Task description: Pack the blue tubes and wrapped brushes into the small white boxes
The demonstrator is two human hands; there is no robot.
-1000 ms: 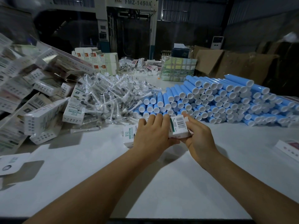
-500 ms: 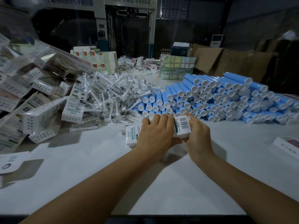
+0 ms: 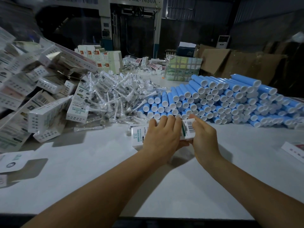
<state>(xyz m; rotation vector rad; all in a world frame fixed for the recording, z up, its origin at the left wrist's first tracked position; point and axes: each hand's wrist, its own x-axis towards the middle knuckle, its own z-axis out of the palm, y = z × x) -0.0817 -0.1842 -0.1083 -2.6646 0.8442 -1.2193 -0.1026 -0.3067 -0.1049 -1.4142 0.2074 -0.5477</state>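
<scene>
Held box: one small white box [image 3: 187, 129] lies lengthwise between both hands, just above the desk [image 3: 98, 170], directly in front of the blue stack; its right end carries a barcode label, and "SONIC ELECTRIC" is printed on its left part.
Left hand: the left hand [image 3: 162, 137] lies over the middle of the box, fingers curled across the top and thumb underneath, so this grip is closed on the box.
Right hand: the right hand [image 3: 204, 137] holds the barcode end, fingers wrapped over the top edge; this grip is also closed on the box.
Blue tubes: one large stack of blue tubes [image 3: 222, 99] with white caps facing the camera, just behind the hands and spreading to the right; far too many to count, well over a hundred.
Wrapped brushes: one loose heap of wrapped brushes [image 3: 115, 94] in clear plastic, left of the tubes and touching them; the count cannot be told.
Other white boxes: a tumbled pile of white boxes [image 3: 41, 99] on the left of the desk, dozens at least, some leaning on the brush heap.
Flat cards: one flat printed carton [image 3: 11, 162] lies at the near left edge, and another flat card [image 3: 294, 150] at the far right edge.
Behind: cartons with red marks [image 3: 98, 55], a wrapped bundle [image 3: 182, 68] and brown cardboard [image 3: 238, 63] stand at the far end, with a machine [image 3: 131, 30] marked "FMZ-1450A" beyond.
</scene>
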